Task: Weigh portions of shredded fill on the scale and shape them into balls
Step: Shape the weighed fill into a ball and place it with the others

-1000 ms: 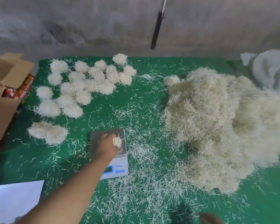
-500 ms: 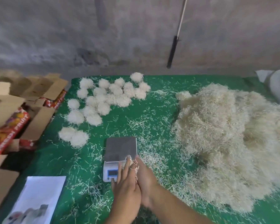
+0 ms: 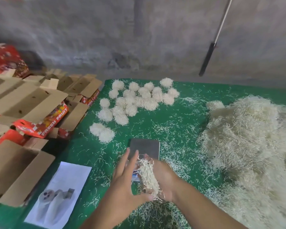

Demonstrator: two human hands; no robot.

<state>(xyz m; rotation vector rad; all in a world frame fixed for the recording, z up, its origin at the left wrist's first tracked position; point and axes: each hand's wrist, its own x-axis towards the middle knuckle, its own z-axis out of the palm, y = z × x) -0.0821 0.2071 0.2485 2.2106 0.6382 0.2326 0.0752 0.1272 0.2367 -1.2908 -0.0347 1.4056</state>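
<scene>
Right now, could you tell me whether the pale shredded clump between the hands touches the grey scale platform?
Apart: the head view shows the clump held in both palms above the platform.

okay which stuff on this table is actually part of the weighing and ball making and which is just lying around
Job: scale; portion of fill between left hand and right hand; loose fill heap; finished balls.

Lying about: cardboard boxes; printed sheet; leaning pole.

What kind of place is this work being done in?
Probably a small packing workshop, perhaps for fruit boxes: a large heap of pale shredded fill on a green cloth-covered table, a small digital scale, and open cardboard cartons printed "FRESH FRUIT" beside a bare concrete wall.
</scene>
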